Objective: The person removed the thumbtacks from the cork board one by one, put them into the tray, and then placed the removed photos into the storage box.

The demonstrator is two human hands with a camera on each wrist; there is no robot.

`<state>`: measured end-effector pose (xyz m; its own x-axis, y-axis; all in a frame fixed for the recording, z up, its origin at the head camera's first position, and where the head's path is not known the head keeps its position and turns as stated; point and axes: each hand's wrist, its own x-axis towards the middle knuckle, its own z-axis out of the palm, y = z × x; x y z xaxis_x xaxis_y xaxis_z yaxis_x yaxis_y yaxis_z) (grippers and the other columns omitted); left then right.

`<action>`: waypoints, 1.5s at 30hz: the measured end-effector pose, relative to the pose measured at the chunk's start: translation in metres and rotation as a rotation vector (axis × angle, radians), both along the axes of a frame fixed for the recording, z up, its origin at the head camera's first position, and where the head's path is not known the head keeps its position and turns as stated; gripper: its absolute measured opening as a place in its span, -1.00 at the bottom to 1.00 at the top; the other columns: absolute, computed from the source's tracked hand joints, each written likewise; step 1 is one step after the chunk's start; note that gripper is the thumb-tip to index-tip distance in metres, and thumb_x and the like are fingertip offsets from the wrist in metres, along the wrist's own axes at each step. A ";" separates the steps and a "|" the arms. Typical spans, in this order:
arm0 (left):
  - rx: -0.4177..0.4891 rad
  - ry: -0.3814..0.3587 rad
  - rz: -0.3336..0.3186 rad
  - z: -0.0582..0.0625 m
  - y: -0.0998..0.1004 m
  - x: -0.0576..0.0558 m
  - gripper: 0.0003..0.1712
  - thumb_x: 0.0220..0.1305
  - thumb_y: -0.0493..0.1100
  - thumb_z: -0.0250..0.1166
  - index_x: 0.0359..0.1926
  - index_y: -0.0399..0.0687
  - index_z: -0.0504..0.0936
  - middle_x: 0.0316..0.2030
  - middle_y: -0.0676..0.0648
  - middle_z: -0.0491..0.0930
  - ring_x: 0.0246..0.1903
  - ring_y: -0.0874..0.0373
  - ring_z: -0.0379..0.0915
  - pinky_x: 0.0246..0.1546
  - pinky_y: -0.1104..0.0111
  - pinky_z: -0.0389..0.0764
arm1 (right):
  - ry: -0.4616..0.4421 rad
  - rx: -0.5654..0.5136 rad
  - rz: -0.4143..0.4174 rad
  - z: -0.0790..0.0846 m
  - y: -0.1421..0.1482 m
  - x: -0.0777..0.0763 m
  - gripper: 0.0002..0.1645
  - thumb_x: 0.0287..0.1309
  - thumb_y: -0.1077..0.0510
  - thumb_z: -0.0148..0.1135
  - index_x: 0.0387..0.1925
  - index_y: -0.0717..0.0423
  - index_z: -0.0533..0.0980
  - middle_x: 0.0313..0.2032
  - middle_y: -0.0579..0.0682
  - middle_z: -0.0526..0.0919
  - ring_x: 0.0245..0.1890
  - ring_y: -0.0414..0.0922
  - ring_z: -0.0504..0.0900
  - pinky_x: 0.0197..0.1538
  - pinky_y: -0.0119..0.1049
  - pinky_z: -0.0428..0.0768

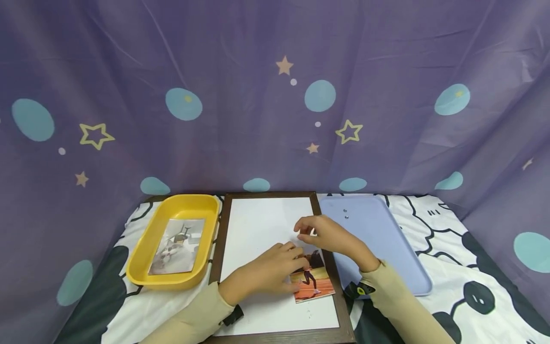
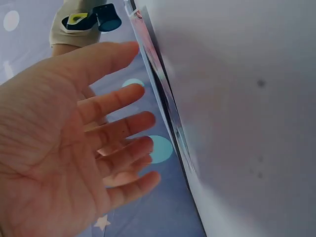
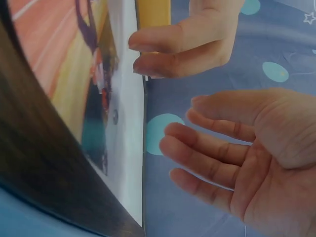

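Note:
A colourful photo print (image 1: 317, 285) of a running figure on an orange track lies on the lower right of a brown-framed whiteboard (image 1: 249, 224). My left hand (image 1: 270, 268) hovers at the photo's left edge, its fingers spread and relaxed, with nothing in the palm. Just above the photo's top edge, my right hand (image 1: 328, 234) hangs with loosely bent fingers and holds nothing. In the right wrist view a small round grey piece, like a magnet (image 3: 115, 117), sits at the photo's upper part. That piece is hidden behind the hands in the head view.
To the left stands a yellow tray (image 1: 136, 270) with a greyish photo print (image 1: 180, 243) in it. A light blue tray (image 1: 378, 229) lies at the right, bearing two small shiny round pieces (image 1: 345, 214). A patterned cloth (image 1: 447, 258) covers the surface; a purple curtain (image 1: 240, 134) hangs behind.

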<state>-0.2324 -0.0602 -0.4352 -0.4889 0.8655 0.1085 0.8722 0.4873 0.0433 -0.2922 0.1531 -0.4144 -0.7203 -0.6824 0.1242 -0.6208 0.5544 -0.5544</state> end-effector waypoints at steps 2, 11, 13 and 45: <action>-0.023 -0.036 0.009 -0.001 0.000 0.002 -0.49 0.25 0.19 0.42 0.15 0.16 0.60 0.10 0.09 0.53 0.12 0.18 0.42 0.12 0.25 0.56 | 0.002 0.008 0.005 -0.003 0.000 0.002 -0.82 0.35 0.23 0.27 -0.07 0.21 0.64 -0.32 -0.07 0.71 -0.35 -0.25 0.63 -0.27 -0.42 0.61; -0.117 -0.130 0.037 -0.003 -0.001 0.005 -0.36 0.30 0.15 0.38 0.35 0.18 0.46 0.26 0.11 0.46 0.22 0.17 0.40 0.19 0.23 0.54 | 0.069 0.140 -0.008 -0.019 -0.005 0.005 -0.92 0.24 0.30 0.34 -0.23 0.12 0.64 -0.38 -0.09 0.65 -0.43 -0.29 0.52 -0.34 -0.45 0.53; -0.141 -0.131 0.041 -0.002 -0.002 0.005 -0.35 0.34 0.14 0.34 0.38 0.16 0.43 0.31 0.10 0.43 0.26 0.16 0.37 0.23 0.22 0.52 | 0.093 0.161 -0.003 -0.019 -0.005 0.006 -0.94 0.22 0.28 0.37 -0.26 0.10 0.65 -0.34 -0.07 0.65 -0.37 -0.22 0.56 -0.30 -0.42 0.54; -0.141 -0.107 0.030 -0.003 -0.003 0.004 -0.41 0.44 0.07 0.22 0.41 0.07 0.40 0.25 0.04 0.43 0.21 0.12 0.34 0.25 0.24 0.48 | 0.126 0.429 0.076 -0.002 -0.018 -0.001 -0.87 0.12 0.28 0.43 -0.42 0.06 0.60 -0.45 -0.07 0.61 -0.46 -0.23 0.45 -0.35 -0.37 0.47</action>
<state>-0.2282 -0.0634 -0.4383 -0.5174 0.8531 -0.0668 0.8511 0.5211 0.0639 -0.2930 0.1350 -0.4163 -0.6635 -0.7417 -0.0983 -0.7165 0.6677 -0.2018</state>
